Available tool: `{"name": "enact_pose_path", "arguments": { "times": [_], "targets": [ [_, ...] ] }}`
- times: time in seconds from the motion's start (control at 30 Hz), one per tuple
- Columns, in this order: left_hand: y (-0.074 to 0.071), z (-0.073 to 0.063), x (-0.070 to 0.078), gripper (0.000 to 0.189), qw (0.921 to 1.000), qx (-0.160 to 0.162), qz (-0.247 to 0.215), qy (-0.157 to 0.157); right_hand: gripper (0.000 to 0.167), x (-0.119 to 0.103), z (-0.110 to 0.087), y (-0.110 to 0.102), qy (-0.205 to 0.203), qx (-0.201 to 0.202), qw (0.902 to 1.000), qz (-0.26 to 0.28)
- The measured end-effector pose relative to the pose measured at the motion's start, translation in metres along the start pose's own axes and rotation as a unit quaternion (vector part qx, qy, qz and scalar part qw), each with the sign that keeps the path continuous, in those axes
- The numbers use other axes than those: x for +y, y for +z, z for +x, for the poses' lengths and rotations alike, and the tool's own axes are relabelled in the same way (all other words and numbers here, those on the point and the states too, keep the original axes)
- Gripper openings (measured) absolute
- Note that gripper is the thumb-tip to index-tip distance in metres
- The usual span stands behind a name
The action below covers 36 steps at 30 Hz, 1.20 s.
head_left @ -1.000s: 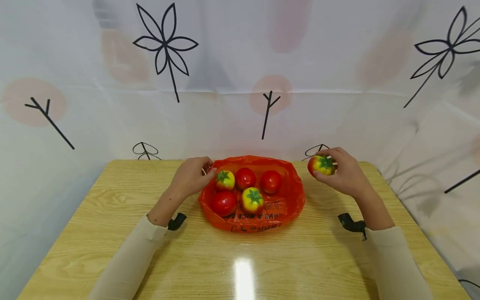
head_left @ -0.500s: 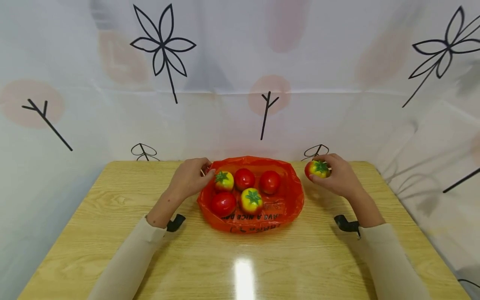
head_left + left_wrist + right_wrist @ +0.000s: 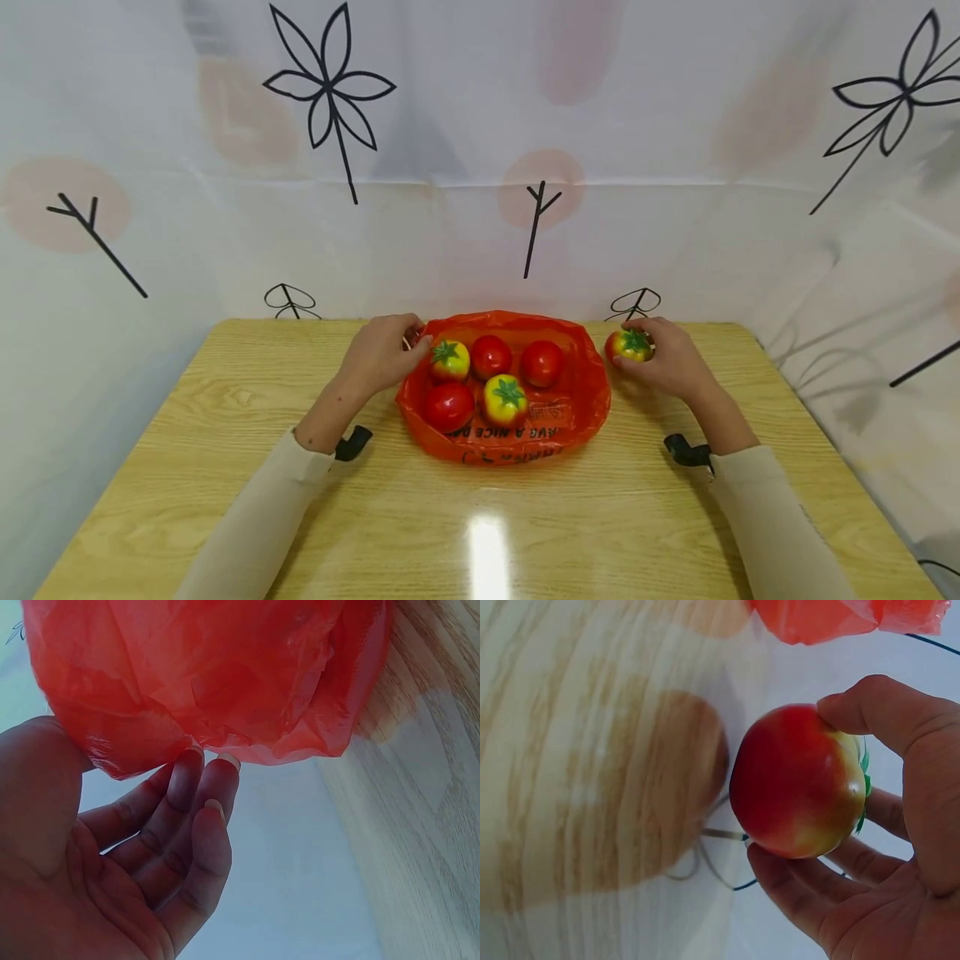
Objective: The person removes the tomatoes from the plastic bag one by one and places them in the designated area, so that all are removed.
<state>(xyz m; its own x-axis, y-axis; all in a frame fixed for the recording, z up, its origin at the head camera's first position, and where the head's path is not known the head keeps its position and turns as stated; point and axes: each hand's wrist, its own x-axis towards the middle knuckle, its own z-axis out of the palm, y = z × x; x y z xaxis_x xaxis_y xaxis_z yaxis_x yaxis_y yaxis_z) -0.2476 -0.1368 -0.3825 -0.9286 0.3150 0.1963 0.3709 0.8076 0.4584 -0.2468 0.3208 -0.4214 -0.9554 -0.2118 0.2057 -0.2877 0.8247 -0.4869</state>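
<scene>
A red plastic bag [image 3: 577, 425] lies with its mouth spread wide in the middle of the table, printed with dark letters at the near side. Several glossy tomatoes sit inside: plain red ones [image 3: 542, 364] and yellow-red ones [image 3: 505, 401] with green leaves. At the bag's left rim, my left hand [image 3: 382, 354] pinches the plastic between thumb and fingers; the left wrist view shows its fingertips at the bag's edge [image 3: 217, 682]. My right hand [image 3: 671, 358] grips another yellow-red tomato [image 3: 799, 780] with thumb and fingers around it, just right of the bag.
A wooden table [image 3: 390, 533] carries everything, its far edge close to a white patterned cloth [image 3: 450, 242]. Black wrist-camera mounts [image 3: 686, 450] stick out beneath both wrists. Bright light reflects on the near tabletop.
My right hand has moved left and lower with the tomato, closer to the bag's right rim. The left hand stays at the left rim, and the tomatoes in the bag lie as before.
</scene>
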Motion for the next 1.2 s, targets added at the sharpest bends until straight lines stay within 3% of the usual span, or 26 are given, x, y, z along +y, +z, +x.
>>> {"name": "enact_pose_path", "arguments": {
  "times": [0.63, 1.2],
  "targets": [
    [0.002, 0.000, -0.001, 0.027, 0.9999, -0.002, 0.003, -0.010, 0.062, -0.003, -0.001, -0.003, 0.004, -0.021, 0.9998, 0.000],
    [0.000, 0.000, -0.001, 0.030, 1.0000, -0.002, -0.003, -0.009, 0.054, -0.034, -0.005, -0.018, -0.077, 0.041, 0.9962, -0.007]
  ]
}}
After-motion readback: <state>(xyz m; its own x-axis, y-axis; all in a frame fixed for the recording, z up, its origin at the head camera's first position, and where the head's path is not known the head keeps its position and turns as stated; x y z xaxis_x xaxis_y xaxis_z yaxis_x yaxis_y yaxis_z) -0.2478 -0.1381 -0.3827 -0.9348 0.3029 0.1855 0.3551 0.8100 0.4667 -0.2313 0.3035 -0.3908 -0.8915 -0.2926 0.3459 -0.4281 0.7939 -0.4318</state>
